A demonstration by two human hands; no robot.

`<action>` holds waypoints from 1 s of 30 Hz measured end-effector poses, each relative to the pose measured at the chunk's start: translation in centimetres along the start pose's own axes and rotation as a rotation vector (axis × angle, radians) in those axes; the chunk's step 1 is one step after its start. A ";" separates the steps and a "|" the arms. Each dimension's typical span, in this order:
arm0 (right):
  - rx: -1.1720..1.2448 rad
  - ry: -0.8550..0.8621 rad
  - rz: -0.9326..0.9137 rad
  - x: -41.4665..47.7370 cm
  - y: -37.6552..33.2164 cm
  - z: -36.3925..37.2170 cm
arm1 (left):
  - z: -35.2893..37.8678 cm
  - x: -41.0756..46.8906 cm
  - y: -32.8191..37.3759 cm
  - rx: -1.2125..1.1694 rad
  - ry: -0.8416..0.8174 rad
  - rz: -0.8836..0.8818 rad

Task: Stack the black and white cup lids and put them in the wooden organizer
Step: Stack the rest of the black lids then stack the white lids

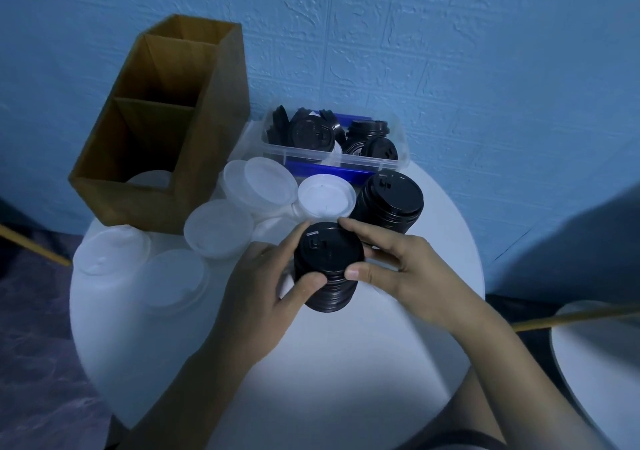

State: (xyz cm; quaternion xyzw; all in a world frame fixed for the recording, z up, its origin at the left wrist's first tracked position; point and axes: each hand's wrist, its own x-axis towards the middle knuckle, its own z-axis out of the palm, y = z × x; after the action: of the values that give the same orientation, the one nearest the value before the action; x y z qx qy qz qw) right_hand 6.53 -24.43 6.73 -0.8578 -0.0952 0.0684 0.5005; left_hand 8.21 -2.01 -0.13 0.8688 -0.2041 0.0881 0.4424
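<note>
A stack of black cup lids (327, 259) is held above the round white table (311, 363), near its middle. My left hand (263, 286) grips the stack's left side with thumb in front and fingers behind. My right hand (398, 269) pinches the top lid's right rim. A second black lid stack (389, 203) stands just behind. White lids (218, 229) lie in several stacks to the left. The wooden organizer (156, 130) stands at the back left, with white lids visible low in its nearest compartment.
A clear plastic bin (332, 144) with several loose black lids sits at the table's back edge against the blue wall. One upturned white lid (325, 196) lies before it. Another white round surface (595, 363) is at the right.
</note>
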 end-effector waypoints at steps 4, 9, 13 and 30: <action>-0.070 0.004 -0.035 0.1 -0.1 0.2 | -0.2 0.2 -0.1 -0.003 0.001 -0.009; -0.167 -0.122 -0.029 2.6 -2.4 -2.0 | -0.2 0.1 -0.1 0.000 -0.016 -0.027; -0.332 0.133 -0.135 7.4 -5.2 -3.9 | -0.1 0.1 -0.2 0.043 0.009 -0.030; -0.456 0.292 -0.005 19.9 -4.4 -4.6 | -0.7 0.6 0.1 0.077 0.017 -0.028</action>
State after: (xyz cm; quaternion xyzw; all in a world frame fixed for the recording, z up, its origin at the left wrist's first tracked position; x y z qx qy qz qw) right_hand 26.47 -21.61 12.43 -0.9489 -0.0372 -0.0804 0.3030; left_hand 8.69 -1.67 0.57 0.8872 -0.1846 0.0970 0.4116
